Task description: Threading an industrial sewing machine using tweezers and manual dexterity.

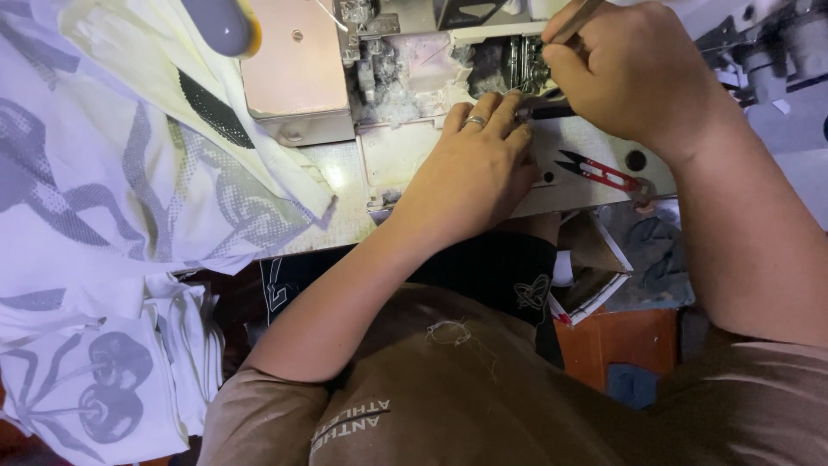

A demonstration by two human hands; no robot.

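A single head-worn camera looks steeply down from close above the person's chest and arms. It faces forward onto a sewing machine (pixel 379 78) and its table (pixel 345 203).

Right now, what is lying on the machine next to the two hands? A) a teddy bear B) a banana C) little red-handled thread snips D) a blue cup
C: small red-handled thread snips lie flat on the pale sewing machine bed, just right of the left hand and below the right hand.

Right hand (pixel 634 73) hides tool tip; machine (pixel 388 69) top cut off by edge; lint-clogged mechanism indistinct.
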